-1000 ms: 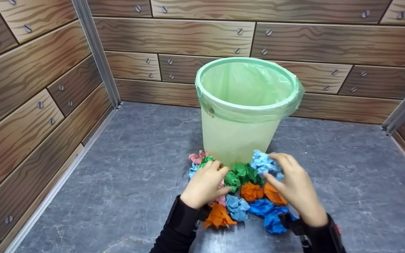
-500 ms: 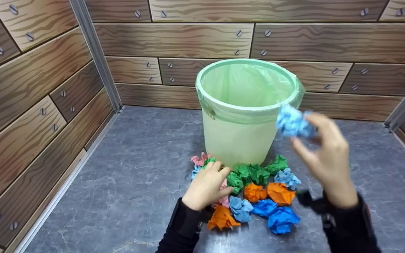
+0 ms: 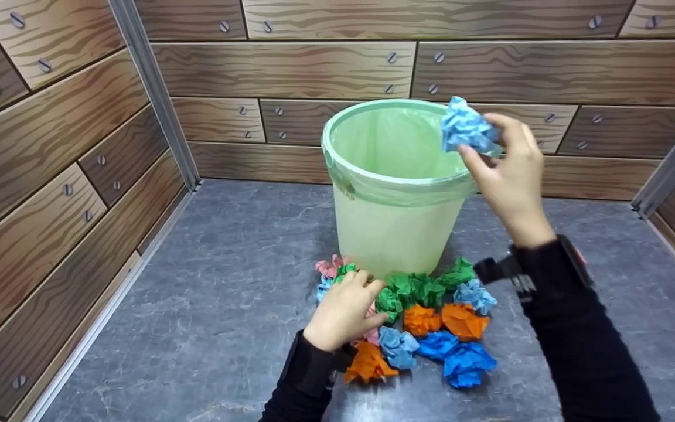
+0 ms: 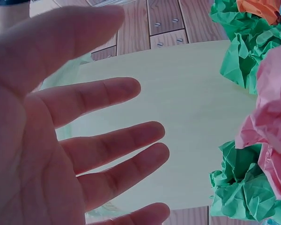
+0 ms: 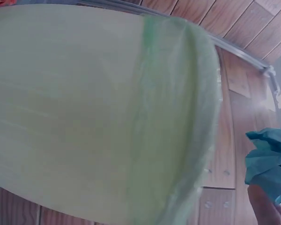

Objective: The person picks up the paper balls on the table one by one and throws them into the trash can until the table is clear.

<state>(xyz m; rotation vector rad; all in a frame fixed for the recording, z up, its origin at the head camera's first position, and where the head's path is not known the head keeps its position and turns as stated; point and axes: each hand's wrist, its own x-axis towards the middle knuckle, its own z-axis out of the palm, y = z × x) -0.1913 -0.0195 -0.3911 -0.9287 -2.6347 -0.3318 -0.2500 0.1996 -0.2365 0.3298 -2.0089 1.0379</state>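
My right hand (image 3: 516,170) pinches a light blue crumpled paper ball (image 3: 464,126) between thumb and fingers, over the right side of the rim of the pale green waste bin (image 3: 396,228). In the right wrist view the same paper ball (image 5: 271,161) shows at the right edge, beside the bin's bag-covered rim (image 5: 187,112). My left hand (image 3: 343,310) hovers low over the left part of the paper balls with its fingers spread. Its palm (image 4: 28,154) holds nothing in the left wrist view, where a pink paper ball (image 4: 274,112) and green ones (image 4: 246,197) lie beyond the fingertips.
Several crumpled paper balls lie in front of the bin: green (image 3: 413,288), orange (image 3: 464,320), dark blue (image 3: 467,363), light blue (image 3: 398,347) and pink (image 3: 331,266). A green bag lines the bin. Wood-patterned walls (image 3: 290,67) surround the grey floor (image 3: 226,252).
My right hand has lifted the light blue paper ball from the pile, swung out to the right, then come up and in over the bin's rim. The left hand has stayed almost still.
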